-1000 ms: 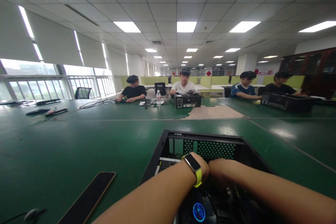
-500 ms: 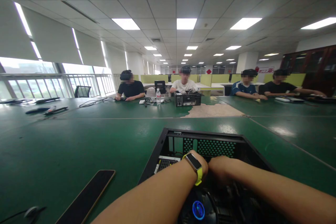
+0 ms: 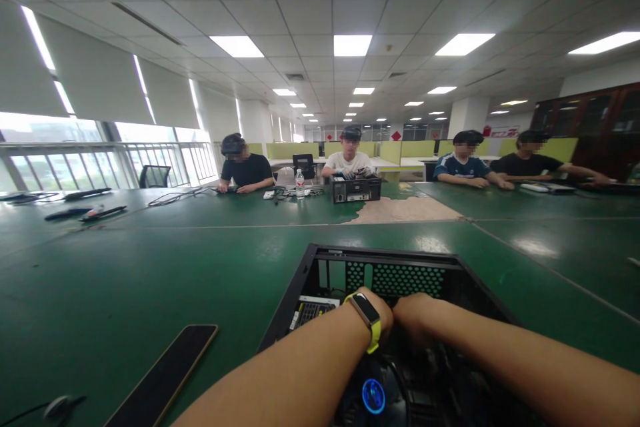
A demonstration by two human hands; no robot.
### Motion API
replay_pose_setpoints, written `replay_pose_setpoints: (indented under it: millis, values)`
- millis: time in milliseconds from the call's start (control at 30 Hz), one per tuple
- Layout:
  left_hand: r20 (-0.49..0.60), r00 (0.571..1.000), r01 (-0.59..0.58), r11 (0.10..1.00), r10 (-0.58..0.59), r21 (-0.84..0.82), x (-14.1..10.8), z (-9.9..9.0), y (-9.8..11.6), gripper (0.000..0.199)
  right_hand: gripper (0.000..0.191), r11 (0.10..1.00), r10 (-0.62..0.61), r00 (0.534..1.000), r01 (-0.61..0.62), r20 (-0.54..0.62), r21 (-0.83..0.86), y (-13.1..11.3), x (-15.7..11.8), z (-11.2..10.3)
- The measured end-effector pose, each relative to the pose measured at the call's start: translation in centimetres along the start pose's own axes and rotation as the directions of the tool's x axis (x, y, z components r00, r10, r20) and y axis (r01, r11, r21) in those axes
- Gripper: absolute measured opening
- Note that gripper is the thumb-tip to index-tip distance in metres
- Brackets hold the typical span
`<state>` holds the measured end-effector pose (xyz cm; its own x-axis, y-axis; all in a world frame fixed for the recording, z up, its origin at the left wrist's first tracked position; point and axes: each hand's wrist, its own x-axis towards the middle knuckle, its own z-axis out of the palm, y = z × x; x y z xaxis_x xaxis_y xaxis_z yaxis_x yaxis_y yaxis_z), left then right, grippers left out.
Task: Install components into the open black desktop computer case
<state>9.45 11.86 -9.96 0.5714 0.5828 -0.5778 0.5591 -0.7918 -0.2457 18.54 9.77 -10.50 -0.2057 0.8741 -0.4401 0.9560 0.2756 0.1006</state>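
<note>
An open black computer case (image 3: 320,265) lies on the green table (image 3: 125,267) right in front of me. Both my hands reach down into it, side by side and touching. My left hand (image 3: 383,310), with a yellow-strapped watch (image 3: 366,315) on its wrist, and my right hand (image 3: 416,317) hide their fingers behind the wrists, so what they hold is not visible. A round cooler with a blue glowing ring (image 3: 373,395) sits in the case under my forearms. A connector block (image 3: 309,310) shows at the case's left wall.
A dark phone (image 3: 165,373) lies flat to the left of the case, and a cable (image 3: 55,408) at the near left edge. Several people sit along the far side of the table with another case (image 3: 355,189), a water bottle (image 3: 300,185) and cables. Windows run along the left.
My hands stay in the same spot inside the case. The view has shifted slightly; the black case in front of the person at the far right is gone from sight.
</note>
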Motion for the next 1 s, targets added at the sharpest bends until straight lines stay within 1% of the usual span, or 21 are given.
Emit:
replay_pose_setpoints:
  millis: [100,233,367,600,1000]
  values:
    - [-0.019,1.000,-0.009,1.000,0.009,-0.003,0.1,0.1,0.0,0.049,0.028,1.000,0.008,1.000,-0.008,0.005,0.002,0.0,0.0,-0.1]
    - [-0.042,0.999,-0.029,1.000,0.028,-0.005,0.3,0.1,-0.1,0.051,0.027,0.999,0.037,0.999,-0.037,-0.008,0.014,0.1,0.1,-0.1]
    - [-0.058,0.997,-0.051,0.999,0.051,0.004,0.5,0.0,-0.1,0.045,0.025,0.998,0.062,0.998,-0.061,-0.016,0.032,0.1,0.4,0.0]
    - [-0.050,0.996,-0.071,0.997,0.072,0.012,0.9,0.2,-0.2,0.041,0.024,0.999,0.050,0.998,-0.050,0.043,0.009,0.0,0.5,0.1]
    - [-0.100,0.985,-0.133,0.987,0.141,0.087,-0.1,-0.3,0.1,0.045,0.024,0.997,0.072,0.995,-0.070,0.063,-0.030,0.1,0.4,0.0]
